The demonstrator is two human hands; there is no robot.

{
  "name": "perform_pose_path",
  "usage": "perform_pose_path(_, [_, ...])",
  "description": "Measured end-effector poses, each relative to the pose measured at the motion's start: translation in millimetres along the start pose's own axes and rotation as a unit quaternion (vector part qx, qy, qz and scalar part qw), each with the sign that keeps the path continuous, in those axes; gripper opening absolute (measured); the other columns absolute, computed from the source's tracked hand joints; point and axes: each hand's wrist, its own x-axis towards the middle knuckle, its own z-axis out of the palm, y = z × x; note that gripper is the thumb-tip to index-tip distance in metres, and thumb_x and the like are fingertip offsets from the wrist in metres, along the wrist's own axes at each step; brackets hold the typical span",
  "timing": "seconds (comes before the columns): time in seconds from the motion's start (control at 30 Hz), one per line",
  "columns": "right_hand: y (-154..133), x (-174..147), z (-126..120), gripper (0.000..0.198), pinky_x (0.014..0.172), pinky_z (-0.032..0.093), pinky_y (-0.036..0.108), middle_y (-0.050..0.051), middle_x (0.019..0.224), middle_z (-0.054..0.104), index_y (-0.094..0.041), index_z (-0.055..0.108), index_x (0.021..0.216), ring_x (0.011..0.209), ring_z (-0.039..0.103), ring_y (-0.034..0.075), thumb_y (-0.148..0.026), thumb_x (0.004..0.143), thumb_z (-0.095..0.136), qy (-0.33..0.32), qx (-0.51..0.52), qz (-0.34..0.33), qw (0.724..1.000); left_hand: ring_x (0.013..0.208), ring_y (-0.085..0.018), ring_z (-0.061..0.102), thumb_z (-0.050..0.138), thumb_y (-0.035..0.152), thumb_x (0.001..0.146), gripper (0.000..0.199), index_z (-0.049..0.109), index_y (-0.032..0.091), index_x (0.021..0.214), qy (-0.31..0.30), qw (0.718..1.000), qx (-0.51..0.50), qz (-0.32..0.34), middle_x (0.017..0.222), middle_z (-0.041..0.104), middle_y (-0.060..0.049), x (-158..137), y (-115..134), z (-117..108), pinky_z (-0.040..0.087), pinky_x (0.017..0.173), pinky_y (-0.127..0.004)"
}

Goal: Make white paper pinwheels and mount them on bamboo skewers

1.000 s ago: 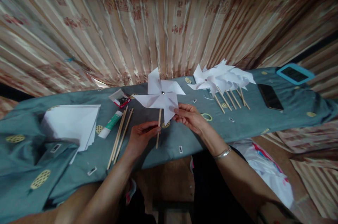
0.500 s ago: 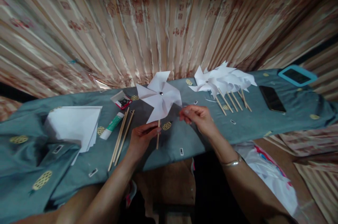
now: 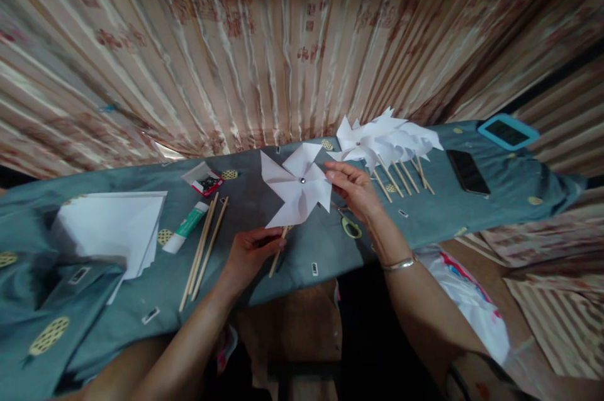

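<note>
A white paper pinwheel (image 3: pixel 295 190) with a metal pin at its centre leans to the right on a thin wooden stick (image 3: pixel 278 256). My left hand (image 3: pixel 252 256) is closed around that stick below the blades, thumb and fingers pinching it. At the right edge of the pinwheel is my right hand (image 3: pixel 353 187), its fingers fairly straight and their tips against a blade. Partly covered by the right wrist, scissors (image 3: pixel 351 228) with yellow-green handles lie on the cloth.
Several pinwheels (image 3: pixel 391 140) lie overlapping at the back right, beside a black phone (image 3: pixel 468 172) and a blue-framed device (image 3: pixel 508 132). Loose sticks (image 3: pixel 202 250), a glue stick (image 3: pixel 186 228), a red pin box (image 3: pixel 204 180) and white paper sheets (image 3: pixel 111 225) are on the left.
The pinwheel has tilted to the right and its blades have turned. My right hand has moved up to the blade edge. The scissors now show under it. The view has shifted slightly.
</note>
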Motion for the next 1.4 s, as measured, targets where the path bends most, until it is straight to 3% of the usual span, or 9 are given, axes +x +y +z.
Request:
perform_pose_path(0.6, [2, -14, 12, 0.038, 0.059, 0.053, 0.020, -0.003, 0.071, 0.074, -0.023, 0.077, 0.077, 0.060, 0.063, 0.009, -0.036, 0.047, 0.097, -0.022, 0.063, 0.074, 0.995, 0.068, -0.019, 0.067, 0.092, 0.041, 0.049, 0.035, 0.082, 0.020, 0.075, 0.016, 1.000, 0.006, 0.009, 0.075, 0.078, -0.005, 0, 2, 0, 0.053, 0.070, -0.030])
perform_pose_path(1.07, [7, -19, 21, 0.034, 0.064, 0.059, 0.020, -0.002, 0.070, 0.074, -0.020, 0.073, 0.070, 0.063, 0.068, 0.010, -0.037, 0.053, 0.097, -0.072, 0.108, 0.095, 0.987, 0.073, -0.021, 0.069, 0.093, 0.045, 0.047, 0.041, 0.082, 0.020, 0.077, 0.014, 1.000, -0.003, 0.015, 0.080, 0.079, -0.006, 1, -1, 1, 0.055, 0.076, -0.033])
perform_pose_path(1.4, [24, -20, 25, 0.039, 0.066, 0.061, 0.021, -0.002, 0.075, 0.078, -0.022, 0.075, 0.081, 0.064, 0.071, 0.011, -0.038, 0.053, 0.097, -0.067, 0.112, 0.112, 0.985, 0.075, -0.022, 0.069, 0.094, 0.048, 0.044, 0.045, 0.081, 0.019, 0.076, 0.025, 1.000, -0.001, 0.018, 0.078, 0.078, -0.005, 2, -6, 1, 0.055, 0.077, -0.034])
